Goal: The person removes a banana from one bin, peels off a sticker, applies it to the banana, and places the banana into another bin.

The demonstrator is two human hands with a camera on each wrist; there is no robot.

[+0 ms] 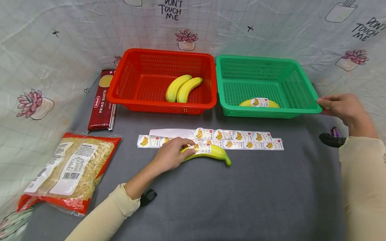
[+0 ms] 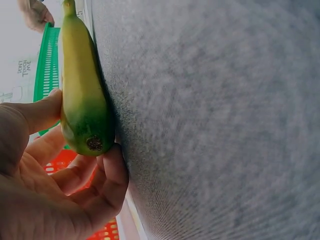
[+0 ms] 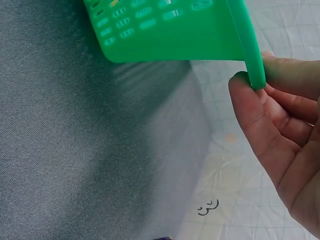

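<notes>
at far left, on the grey cloth-covered surface [image 1: 247, 201]: a clear plastic bag of pale noodles with red edges and a white label [image 1: 70, 170], lying flat. just behind it, a dark red flat packet of spaghetti [image 1: 102, 100], lying lengthwise toward the patterned backdrop cloth [image 1: 45, 50].

further right, at mid-surface: left hand [image 1: 170, 155] with fingers curled round the stem-side end of a yellow-green curved banana [image 1: 211, 152], a closed grip on the fruit; thumb on one side and fingers on the other in the left wrist view [image 2: 75, 170], with the banana [image 2: 82, 100] resting against the surface. banana lay on its side, tip pointing right, just in front of and touching two long strips of white banana-picture stickers [image 1: 241, 140]; one such sticker seen on the banana itself.

behind, a red perforated plastic basket [image 1: 132, 72] holding two yellow unlabelled bananas [image 1: 182, 87] side by side, touching. directly beside it on the right, a green perforated plastic basket [image 1: 289, 77] with one yellow banana bearing a white sticker [image 1: 259, 102] near its front wall.

at far right: right hand [image 1: 342, 106] pinched the green basket's near right corner rim, thumb under and fingers above it in the right wrist view [image 3: 280, 120], a closed grip on the rim [image 3: 252, 55]. both arms in cream sleeves.
</notes>
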